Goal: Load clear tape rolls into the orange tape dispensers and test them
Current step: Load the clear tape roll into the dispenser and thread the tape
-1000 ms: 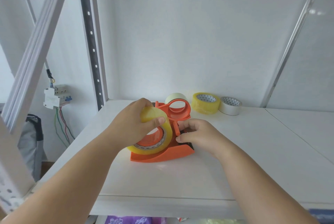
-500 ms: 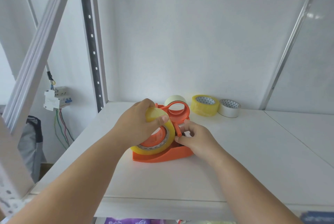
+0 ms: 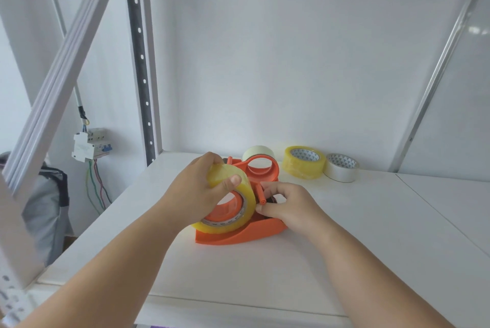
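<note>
Spanning the view, a white shelf carries an orange tape dispenser near its middle. The left hand grasps a yellowish clear tape roll seated on the dispenser's hub, thumb pressed on the roll's outer face. The right hand pinches at the dispenser's cutter end, fingers curled beside a small orange roller. Behind stand a second orange dispenser, a yellow roll, a silvery roll and a pale roll.
</note>
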### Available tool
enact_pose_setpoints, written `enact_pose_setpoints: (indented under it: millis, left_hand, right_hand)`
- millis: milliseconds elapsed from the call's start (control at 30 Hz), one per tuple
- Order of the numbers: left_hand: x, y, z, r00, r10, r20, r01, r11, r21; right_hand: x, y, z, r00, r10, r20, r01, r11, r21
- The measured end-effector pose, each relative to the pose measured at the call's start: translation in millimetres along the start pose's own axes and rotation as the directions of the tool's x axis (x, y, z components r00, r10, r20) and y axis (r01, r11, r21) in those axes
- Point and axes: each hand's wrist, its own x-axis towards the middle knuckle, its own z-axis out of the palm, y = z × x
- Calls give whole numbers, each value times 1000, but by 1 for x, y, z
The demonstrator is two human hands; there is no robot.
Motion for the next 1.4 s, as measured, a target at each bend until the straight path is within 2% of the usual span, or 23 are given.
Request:
enact_pose_setpoints:
  millis: [233, 533, 667, 800, 900, 1000, 1067, 1233, 1400]
  left_hand:
    - [2, 5, 6, 996, -73, -50, 71, 997, -37]
    - [5, 14, 7, 994, -103, -32, 104, 993, 46]
    - [5, 18, 6, 996, -87, -23, 89, 992, 86]
    - [8, 24, 1, 997, -76, 4, 75, 988, 132]
    - [10, 25, -1, 997, -64, 49, 58, 993, 100]
    - [12, 28, -1, 993, -71, 90, 63, 994, 92]
    - [12, 29, -1, 993, -76, 86, 66, 992, 108]
    - [6, 25, 1, 999, -48, 10, 46, 984, 174]
    - [-2, 20, 6, 995, -80, -60, 83, 996, 46]
  right_hand:
    - [7, 8, -2, 996, -91, 8, 91, 996, -15]
    - [9, 14, -6, 987, -160, -15, 158, 983, -98]
    - [9, 8, -14, 978, -196, 72, 207, 953, -220]
    - [11, 2, -26, 970, -137, 203, 191, 942, -277]
    - [11, 1, -33, 971, -88, 220, 160, 929, -334]
    - [10, -1, -34, 966, -112, 233, 202, 890, -409]
    - [8, -1, -34, 966, -124, 226, 203, 906, -372]
    - [7, 6, -35, 969, -91, 229, 130, 979, -159]
    - [9, 14, -37, 969, -59, 242, 79, 994, -76]
